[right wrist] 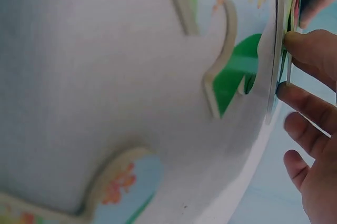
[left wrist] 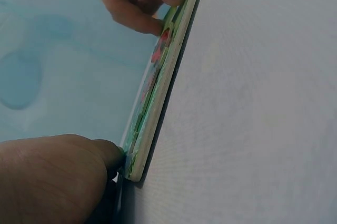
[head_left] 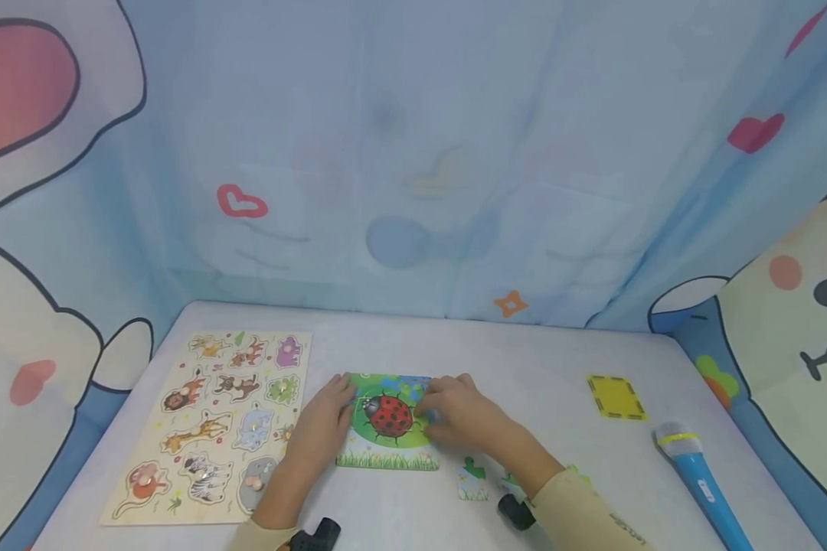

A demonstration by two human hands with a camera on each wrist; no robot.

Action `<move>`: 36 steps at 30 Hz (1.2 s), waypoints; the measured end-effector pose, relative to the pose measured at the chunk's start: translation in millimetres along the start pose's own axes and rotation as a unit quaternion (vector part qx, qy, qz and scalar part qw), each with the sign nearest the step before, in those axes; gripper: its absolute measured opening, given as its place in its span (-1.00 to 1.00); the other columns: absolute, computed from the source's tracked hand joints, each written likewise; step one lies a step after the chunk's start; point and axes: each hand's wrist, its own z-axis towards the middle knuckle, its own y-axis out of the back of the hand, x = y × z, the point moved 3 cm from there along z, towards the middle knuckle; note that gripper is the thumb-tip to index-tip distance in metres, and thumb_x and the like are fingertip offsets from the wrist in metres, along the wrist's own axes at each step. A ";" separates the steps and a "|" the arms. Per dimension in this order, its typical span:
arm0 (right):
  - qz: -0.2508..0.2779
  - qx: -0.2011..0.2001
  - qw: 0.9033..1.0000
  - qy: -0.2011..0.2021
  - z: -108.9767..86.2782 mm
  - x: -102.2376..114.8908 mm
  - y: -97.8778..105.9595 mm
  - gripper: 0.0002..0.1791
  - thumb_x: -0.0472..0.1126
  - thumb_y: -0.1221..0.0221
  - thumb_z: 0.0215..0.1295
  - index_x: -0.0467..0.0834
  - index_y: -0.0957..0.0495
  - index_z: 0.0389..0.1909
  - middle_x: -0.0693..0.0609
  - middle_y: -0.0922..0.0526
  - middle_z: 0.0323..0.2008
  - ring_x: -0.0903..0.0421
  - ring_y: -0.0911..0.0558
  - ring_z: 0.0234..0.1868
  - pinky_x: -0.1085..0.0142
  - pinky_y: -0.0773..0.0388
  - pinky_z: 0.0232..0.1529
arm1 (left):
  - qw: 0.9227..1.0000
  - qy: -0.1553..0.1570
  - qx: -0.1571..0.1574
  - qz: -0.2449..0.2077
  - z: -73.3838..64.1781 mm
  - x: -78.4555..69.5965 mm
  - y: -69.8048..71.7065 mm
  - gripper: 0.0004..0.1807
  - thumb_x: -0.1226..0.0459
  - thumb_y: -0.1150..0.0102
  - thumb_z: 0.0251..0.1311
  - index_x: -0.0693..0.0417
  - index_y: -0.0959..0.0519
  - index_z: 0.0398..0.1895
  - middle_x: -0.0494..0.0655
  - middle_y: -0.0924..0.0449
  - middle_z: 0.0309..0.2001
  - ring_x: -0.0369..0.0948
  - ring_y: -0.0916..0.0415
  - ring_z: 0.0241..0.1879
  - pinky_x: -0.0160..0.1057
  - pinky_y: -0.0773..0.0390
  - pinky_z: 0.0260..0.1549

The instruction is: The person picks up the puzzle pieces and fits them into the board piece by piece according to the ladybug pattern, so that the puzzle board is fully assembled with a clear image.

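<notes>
Ladybird puzzle [head_left: 389, 417], lower centre of the frame: probably light, stiff, best held by its edges; left hand [head_left: 325, 421], loosely open, rests against it; right hand [head_left: 462, 414], part-closed, seems to pinch a piece [head_left: 433, 415]

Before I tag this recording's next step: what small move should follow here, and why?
Probably the right hand should gently press down what looks like a pinched puzzle piece: its edge seems raised at the ladybug puzzle's right side, while the left hand touches the opposite side and could steady it.
</notes>
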 end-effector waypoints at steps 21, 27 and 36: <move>0.012 0.091 0.996 -0.014 -4.0 -4.4 4.1 -0.66 -0.12 -0.23 0.27 0.09 -0.62 0.08 0.15 -0.54 0.10 0.08 -0.50 0.06 0.10 -0.38 -0.08 | 1.000 -0.001 -0.002 -0.003 -0.5 -1.7 1.6 -0.59 0.34 -0.09 0.35 0.26 -0.48 0.24 0.10 -0.31 0.38 0.00 -0.17 0.40 -0.02 -0.18 0.39; 0.084 0.097 0.991 -0.035 -15.0 -10.3 8.5 -0.60 -0.11 -0.22 0.30 0.07 -0.56 0.17 0.18 -0.53 0.16 0.10 -0.46 0.20 -0.03 -0.40 0.17 | 1.000 0.007 0.003 -0.002 -1.3 -1.2 1.2 -0.59 0.32 -0.06 0.37 0.25 -0.47 0.25 0.09 -0.29 0.39 0.00 -0.15 0.41 -0.01 -0.16 0.39; 0.091 0.083 0.990 -0.066 -43.7 -16.6 17.1 -0.60 -0.09 -0.30 0.22 0.01 -0.59 0.10 0.18 -0.56 -0.03 0.18 -0.52 0.01 -0.07 -0.41 0.11 | 1.000 -0.007 0.000 -0.001 -0.8 0.2 0.3 -0.60 0.34 -0.07 0.36 0.27 -0.48 0.23 0.12 -0.31 0.37 0.00 -0.17 0.40 -0.02 -0.17 0.39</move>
